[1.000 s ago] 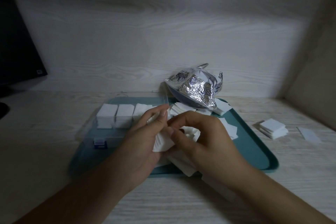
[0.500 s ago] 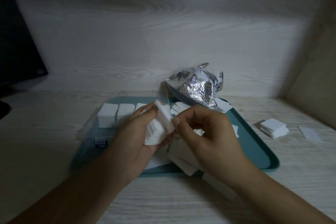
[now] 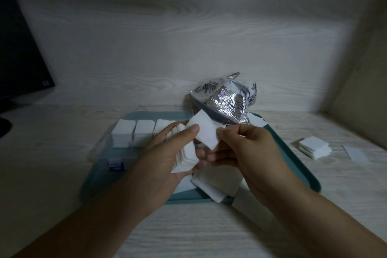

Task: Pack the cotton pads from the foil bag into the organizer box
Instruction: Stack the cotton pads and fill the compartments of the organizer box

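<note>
**Me:** Head view, looking down at both my hands over the tray on the tabletop. My left hand is curled round a thick stack of cotton pads, thumb pressing on the top pad. My right hand pinches a single pad by its near corner, laying it on the stack.

**Helper:** How do they handle?

**Me:** I'd judge them nearly weightless, soft and limp. One pad alone flops, so I'd take it by a corner or edge between thumb and fingertip. The stack is springy and wants to fan out, so it seems best gripped across its edges, squeezed on both faces. Fingers can shear the layers apart if I loosen.

**Helper:** What's in the organizer box?

**Me:** The organizer box is clear plastic with a blue latch on its near wall, sitting on the left part of the tray. Three white stacks stand side by side along its far row. My left hand hides whatever lies right of them.

**Helper:** And the foil bag?

**Me:** The foil bag sits crumpled at the tray's far edge, mouth sagging toward me; I can't tell whether any pads are inside. Loose pads lie on the tray under my hands, and a small pile rests off to the right, well apart from the tray.
</note>
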